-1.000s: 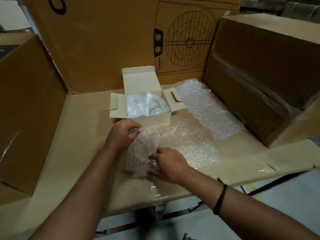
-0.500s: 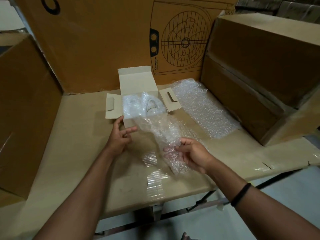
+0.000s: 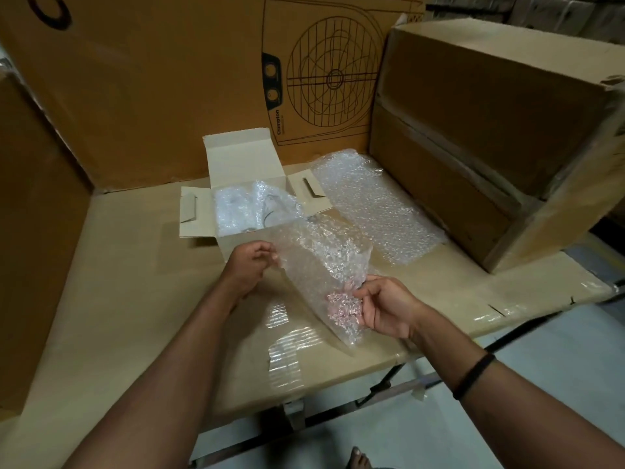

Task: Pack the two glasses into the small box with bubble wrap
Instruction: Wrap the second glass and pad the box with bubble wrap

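Bubble wrap sheet (image 3: 324,265) is hanging just in front of the small box (image 3: 236,160), with the left hand (image 3: 252,265) pinching its upper edge and the right hand (image 3: 382,306) curling its fingers round the bunched lower end. If it is pushed in too hard, it is probably risking knocking together the wrapped glasses (image 3: 257,204) sitting inside the box. Clear, crinkled and limp, the sheet is sagging between both hands.

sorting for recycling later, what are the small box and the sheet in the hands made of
The small box looks like thin pale paperboard with a matte finish: it shows creased fold lines and slotted tuck flaps. The sheet, pinched by the left hand and held by the right hand, is clear glossy plastic bubble wrap, see-through and covered in small raised bubbles that catch the light.
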`<state>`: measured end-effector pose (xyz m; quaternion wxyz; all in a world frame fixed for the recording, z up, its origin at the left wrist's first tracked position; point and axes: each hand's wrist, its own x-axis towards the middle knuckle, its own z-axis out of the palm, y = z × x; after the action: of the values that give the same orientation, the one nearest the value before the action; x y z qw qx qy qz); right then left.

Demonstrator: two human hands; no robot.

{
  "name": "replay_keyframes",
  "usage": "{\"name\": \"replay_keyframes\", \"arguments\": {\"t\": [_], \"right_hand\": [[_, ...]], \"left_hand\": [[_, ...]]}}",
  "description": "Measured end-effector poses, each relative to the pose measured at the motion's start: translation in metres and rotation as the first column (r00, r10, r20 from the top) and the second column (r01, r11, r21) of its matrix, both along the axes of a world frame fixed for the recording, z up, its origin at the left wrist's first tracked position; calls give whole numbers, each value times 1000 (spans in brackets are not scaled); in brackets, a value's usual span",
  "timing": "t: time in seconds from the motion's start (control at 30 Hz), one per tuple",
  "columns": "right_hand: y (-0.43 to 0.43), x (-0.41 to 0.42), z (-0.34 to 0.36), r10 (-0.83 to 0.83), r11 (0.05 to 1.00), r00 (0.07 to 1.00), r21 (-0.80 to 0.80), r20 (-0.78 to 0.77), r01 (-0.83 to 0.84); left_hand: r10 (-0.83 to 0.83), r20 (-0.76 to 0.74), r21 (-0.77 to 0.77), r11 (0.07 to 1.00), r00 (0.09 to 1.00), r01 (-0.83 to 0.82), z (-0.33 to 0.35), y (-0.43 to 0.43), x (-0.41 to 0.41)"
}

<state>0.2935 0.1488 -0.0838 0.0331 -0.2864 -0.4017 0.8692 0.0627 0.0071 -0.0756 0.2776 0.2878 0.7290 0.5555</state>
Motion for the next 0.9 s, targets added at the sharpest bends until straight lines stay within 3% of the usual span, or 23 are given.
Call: {"name": "replay_keyframes", "arguments": {"t": [0.17, 0.3, 0.33, 0.37, 0.4, 0.47, 0.5, 0.53, 0.6, 0.7, 0.83, 0.9], "right_hand": [[14, 15, 19, -103, 992, 988, 84, 117, 93], [16, 19, 32, -281, 905, 914, 396, 291, 152], [16, 17, 31, -385, 822, 881, 536, 276, 192], [17, 16, 30, -503, 661, 836, 721, 220, 208], [17, 16, 27, -583, 411, 803, 897, 120, 164], [14, 13, 24, -521, -105, 850, 994, -77, 25], [10, 9, 24, -422, -239, 904, 970, -71, -36], [6, 5, 23, -304, -293, 952, 950, 19, -112], [-1, -5, 15, -114, -337, 933, 870, 343, -361], [-1, -14, -8, -29, -409, 755, 681, 655, -607], [7, -13, -13, -16, -392, 704, 643, 710, -658], [8, -12, -11, 3, -407, 693, 634, 721, -658]], "left_hand": [[43, -146, -46, 998, 988, -50, -7, -1, -8], [-6, -229, -140, 990, 973, -27, -13, 0, -5], [-21, -247, -158, 987, 969, -19, -14, 0, -5], [-34, -266, -176, 984, 963, -14, -15, 1, -4], [-45, -293, -196, 981, 955, -14, -14, 2, -3], [-65, -355, -245, 969, 932, -26, -14, 3, -2], [-75, -384, -269, 963, 920, -33, -13, 3, -2], [-81, -411, -288, 956, 908, -45, -14, 3, -2], [-73, -445, -311, 947, 892, -78, -15, 3, -1], [-69, -458, -335, 937, 886, -101, -19, -1, -2], [-121, -511, -202, 979, 851, 18, -27, -20, -5], [-247, -573, -244, 962, 781, 124, -33, -26, -8]]}}
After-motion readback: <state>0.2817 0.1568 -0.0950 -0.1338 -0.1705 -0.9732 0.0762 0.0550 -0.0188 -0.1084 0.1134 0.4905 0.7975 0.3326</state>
